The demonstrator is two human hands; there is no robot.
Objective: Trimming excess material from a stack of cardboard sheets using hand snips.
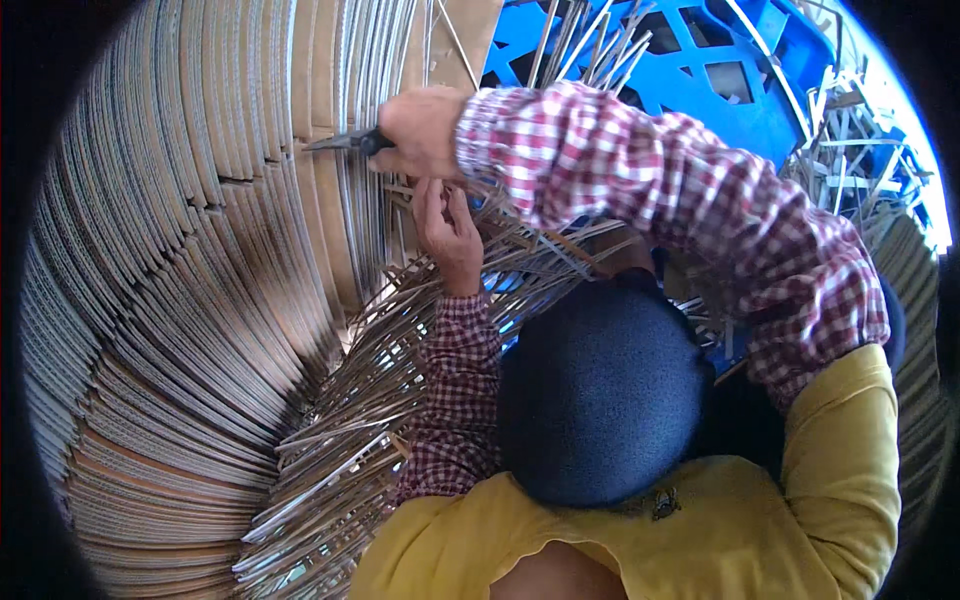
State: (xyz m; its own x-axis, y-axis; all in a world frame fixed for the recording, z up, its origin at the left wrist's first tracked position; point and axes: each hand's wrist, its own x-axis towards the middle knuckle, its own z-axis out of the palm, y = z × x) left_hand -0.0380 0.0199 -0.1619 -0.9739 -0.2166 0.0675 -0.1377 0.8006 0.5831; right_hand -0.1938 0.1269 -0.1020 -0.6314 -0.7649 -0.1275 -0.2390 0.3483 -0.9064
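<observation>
My right hand (425,130) is closed round a pair of snips (350,143) with a dark grip and pointed metal jaws. The tip points left and lies against the edges of the stacked corrugated cardboard sheets (250,90). Just below it, my left hand (452,238) has its fingers drawn together, pointing up; its fingertips are partly covered by the right hand, and I cannot see what they hold. Thin cardboard strips (360,410) lie in a heap beside and under my left forearm.
Cardboard sheets curve round the left side in long rows, with small dark gaps between blocks. A blue plastic crate (700,60) with an openwork pattern stands at the far right. More loose strips (850,150) pile up beside it.
</observation>
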